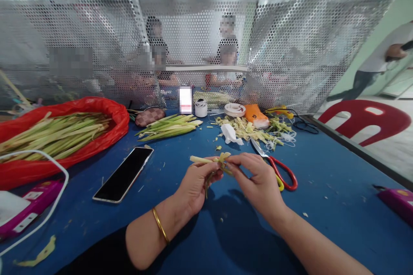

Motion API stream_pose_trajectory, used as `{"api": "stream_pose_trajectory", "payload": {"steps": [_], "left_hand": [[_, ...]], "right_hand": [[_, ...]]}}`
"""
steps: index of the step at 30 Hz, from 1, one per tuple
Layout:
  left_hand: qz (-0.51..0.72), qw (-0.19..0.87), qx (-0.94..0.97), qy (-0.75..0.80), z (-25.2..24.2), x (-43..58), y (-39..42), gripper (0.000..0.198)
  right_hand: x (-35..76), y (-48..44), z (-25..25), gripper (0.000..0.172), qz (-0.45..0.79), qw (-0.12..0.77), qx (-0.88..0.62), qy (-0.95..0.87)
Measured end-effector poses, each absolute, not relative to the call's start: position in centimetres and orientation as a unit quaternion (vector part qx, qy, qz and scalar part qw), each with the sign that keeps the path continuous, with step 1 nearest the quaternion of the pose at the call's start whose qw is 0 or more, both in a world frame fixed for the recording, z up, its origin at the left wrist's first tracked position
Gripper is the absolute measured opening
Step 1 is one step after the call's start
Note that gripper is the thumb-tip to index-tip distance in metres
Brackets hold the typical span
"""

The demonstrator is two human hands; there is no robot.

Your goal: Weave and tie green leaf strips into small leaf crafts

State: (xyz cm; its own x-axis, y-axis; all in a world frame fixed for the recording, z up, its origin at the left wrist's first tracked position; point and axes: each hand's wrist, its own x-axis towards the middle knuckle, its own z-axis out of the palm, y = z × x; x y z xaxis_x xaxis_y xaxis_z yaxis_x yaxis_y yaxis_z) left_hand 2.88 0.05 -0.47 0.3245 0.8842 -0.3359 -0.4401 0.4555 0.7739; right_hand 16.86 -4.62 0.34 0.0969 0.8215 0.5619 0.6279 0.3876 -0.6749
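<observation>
Near the middle, my left hand (196, 182) is closed round a pale green plant stalk (199, 160), whose pale end sticks out to the left. Folded yellowish leaf strips show at its other end, and a thin darker piece hangs below the fingers. My right hand (258, 180) pinches the leafy end between thumb and fingertips; the exact spot of contact is partly hidden. Just behind the right hand lie scissors (284, 175) with red handles, blades partly open, and a small yellow-handled tool (279, 183) mostly covered by the hand.
A red bag (121, 125) full of long stalks stands left, near a phone (124, 176) and purple power strip (41, 195). Cut stalks (169, 127), a white spool (201, 108), tape roll (234, 109), tissue (230, 134) and leaf scraps (245, 128) lie before a perforated metal screen (200, 30).
</observation>
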Motion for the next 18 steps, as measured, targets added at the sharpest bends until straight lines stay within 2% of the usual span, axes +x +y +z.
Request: {"api": "stream_pose_trajectory", "payload": {"steps": [2, 5, 7, 14, 18], "left_hand": [[0.434, 0.755, 0.298, 0.39, -0.39, 2.92, -0.08, 0.022], [0.424, 0.743, 0.338, 0.393, -0.34, 3.07, -0.35, 0.021], [0.411, 0.737, 0.367, 0.392, -0.44, 3.16, -0.48, 0.02], [0.385, 0.769, 0.375, 0.347, -1.08, 3.12, -0.49, 0.035], [0.379, 0.786, 0.358, 0.331, -1.27, 3.19, -0.47, 0.031]], "right_hand": [[16.93, -4.45, 0.34, 0.009, 0.145, 0.531, -0.567, -0.613], [17.0, -4.14, 0.3, 0.021, 0.237, 0.542, -0.57, -0.571], [17.02, -4.05, 0.31, 0.012, 0.261, 0.52, -0.56, -0.59], [17.21, -4.12, 0.16, 0.012, 0.184, 0.473, -0.6, -0.618], [17.23, -3.96, -0.08, 0.01, 0.138, 0.442, -0.602, -0.651]]}}
